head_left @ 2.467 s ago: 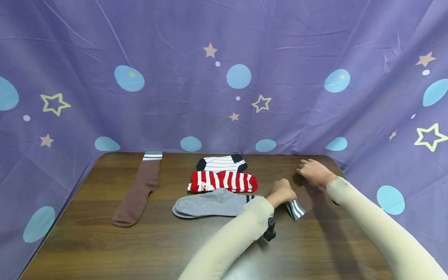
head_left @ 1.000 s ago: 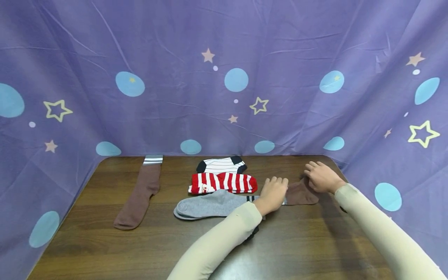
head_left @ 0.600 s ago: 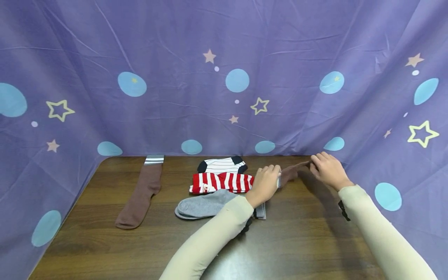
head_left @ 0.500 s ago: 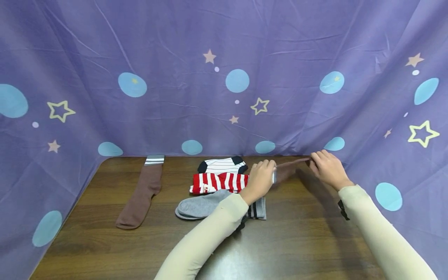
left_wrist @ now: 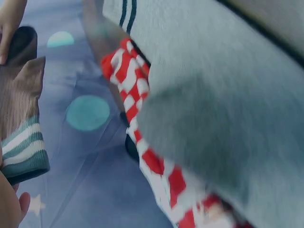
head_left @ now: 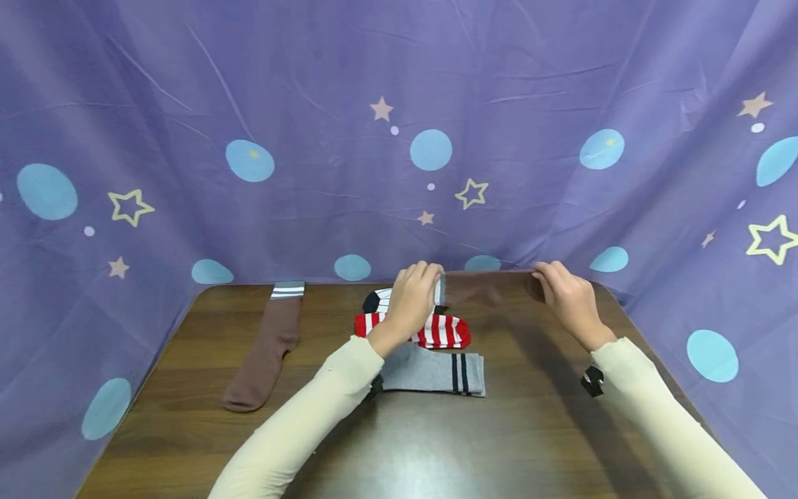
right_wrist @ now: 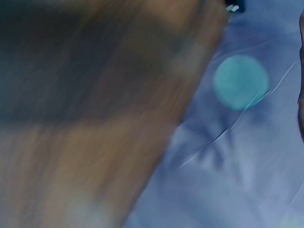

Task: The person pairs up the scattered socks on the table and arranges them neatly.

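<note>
A brown sock [head_left: 470, 285] with a grey-and-white striped cuff is stretched level above the back of the table. My left hand [head_left: 408, 298] grips its cuff end, while my right hand [head_left: 569, 299] pinches the toe end. In the left wrist view the striped cuff of this brown sock [left_wrist: 21, 99] hangs beside my left hand [left_wrist: 7, 204]. Below the left hand lie red-and-white striped socks [head_left: 445, 331], partly covered by it. Behind them, white socks with black ends [head_left: 377, 299] are largely hidden. Grey socks [head_left: 424, 371] with black bands lie nearest, their toe end behind the left forearm.
A second brown sock [head_left: 264, 353] lies flat at the left of the wooden table [head_left: 499, 443], cuff toward the back edge. A purple patterned curtain [head_left: 324, 173] hangs right behind the table and along both sides. The right wrist view is blurred.
The brown sock was on the table at the right; both hands have taken hold of it and raised it. The left hand has carried the cuff leftward and back, over the striped socks.
</note>
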Action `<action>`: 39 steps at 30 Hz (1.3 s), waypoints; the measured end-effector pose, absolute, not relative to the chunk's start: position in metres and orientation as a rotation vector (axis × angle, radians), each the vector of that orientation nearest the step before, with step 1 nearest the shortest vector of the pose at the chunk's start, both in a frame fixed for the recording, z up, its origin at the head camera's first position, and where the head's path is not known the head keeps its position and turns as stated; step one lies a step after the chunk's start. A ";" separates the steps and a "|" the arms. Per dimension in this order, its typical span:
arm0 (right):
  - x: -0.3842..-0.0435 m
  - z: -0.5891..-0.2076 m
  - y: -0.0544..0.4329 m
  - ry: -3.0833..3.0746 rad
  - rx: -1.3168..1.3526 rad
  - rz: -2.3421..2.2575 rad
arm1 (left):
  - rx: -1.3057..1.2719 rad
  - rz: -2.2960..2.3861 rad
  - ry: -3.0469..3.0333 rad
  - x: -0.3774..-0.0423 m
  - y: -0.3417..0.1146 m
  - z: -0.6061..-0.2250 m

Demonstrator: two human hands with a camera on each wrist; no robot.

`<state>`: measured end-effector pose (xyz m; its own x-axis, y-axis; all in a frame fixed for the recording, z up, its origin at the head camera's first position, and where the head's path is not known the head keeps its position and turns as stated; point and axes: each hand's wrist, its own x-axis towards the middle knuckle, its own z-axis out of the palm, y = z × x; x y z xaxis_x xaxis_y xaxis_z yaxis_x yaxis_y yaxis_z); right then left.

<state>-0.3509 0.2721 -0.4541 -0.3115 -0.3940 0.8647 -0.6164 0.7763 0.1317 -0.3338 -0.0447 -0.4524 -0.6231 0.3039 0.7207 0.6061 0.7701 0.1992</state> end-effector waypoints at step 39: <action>-0.299 -0.428 0.164 -2.119 1.291 0.474 | -0.742 -0.658 -2.266 -0.275 -0.191 -0.440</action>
